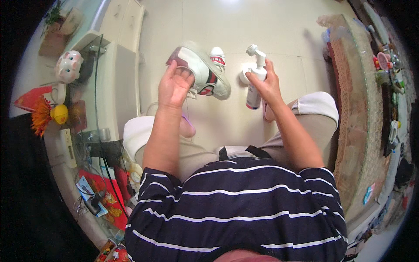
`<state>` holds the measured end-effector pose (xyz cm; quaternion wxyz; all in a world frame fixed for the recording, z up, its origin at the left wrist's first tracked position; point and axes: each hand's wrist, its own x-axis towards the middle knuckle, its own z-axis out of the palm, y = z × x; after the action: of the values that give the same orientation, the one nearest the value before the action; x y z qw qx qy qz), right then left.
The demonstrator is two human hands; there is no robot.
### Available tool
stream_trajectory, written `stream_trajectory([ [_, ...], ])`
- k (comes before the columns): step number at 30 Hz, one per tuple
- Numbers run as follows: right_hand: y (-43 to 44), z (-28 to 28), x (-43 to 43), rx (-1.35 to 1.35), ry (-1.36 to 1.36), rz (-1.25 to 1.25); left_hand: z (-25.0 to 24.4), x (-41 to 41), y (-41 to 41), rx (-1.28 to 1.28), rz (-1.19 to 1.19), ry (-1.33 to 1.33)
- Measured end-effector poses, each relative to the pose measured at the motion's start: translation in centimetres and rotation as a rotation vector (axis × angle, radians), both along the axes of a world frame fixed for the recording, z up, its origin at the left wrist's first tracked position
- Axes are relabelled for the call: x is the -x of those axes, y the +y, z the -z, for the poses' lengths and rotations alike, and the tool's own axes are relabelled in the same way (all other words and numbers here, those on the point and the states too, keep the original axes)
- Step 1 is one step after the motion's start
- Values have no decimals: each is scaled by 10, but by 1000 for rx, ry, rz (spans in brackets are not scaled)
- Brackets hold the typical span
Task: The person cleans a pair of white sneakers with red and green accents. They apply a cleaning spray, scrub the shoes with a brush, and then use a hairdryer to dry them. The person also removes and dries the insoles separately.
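My left hand (176, 83) grips a white sneaker (196, 60) by its maroon heel, palm up with the fingers tucked at the collar. The sneaker is tilted on its side, its sole edge turned away to the right, and a dark-and-red stripe crosses its upper. Behind it a second white sneaker (217, 57) with a red band stands on the floor, partly hidden. My right hand (270, 83) is wrapped around a white bottle (253, 93), held upright. An angled nozzle with a round brush head (252, 49) tops the bottle. Beside it shows a round white part (245, 76), possibly a cap.
Pale floor tiles (209, 121) lie between my knees. On the left, a glass-topped cabinet (126, 82) carries a pig figurine (68, 66) and a yellow ornament (59, 114). To the right runs a table with a lace-edged cover (353, 108), small items along its far side.
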<state>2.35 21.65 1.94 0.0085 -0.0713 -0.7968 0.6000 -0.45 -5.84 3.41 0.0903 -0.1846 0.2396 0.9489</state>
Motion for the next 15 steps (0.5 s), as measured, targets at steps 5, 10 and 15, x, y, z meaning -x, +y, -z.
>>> stream_trajectory([
  [5,6,132,-3,41,-218,67,2,-3,-7,31,-38,-54],
  [10,-7,213,-21,-205,-252,-7,-1,-5,-8,65,-89,-103],
  [15,-11,264,-28,-270,-292,-63,5,-4,-11,77,-156,-157],
])
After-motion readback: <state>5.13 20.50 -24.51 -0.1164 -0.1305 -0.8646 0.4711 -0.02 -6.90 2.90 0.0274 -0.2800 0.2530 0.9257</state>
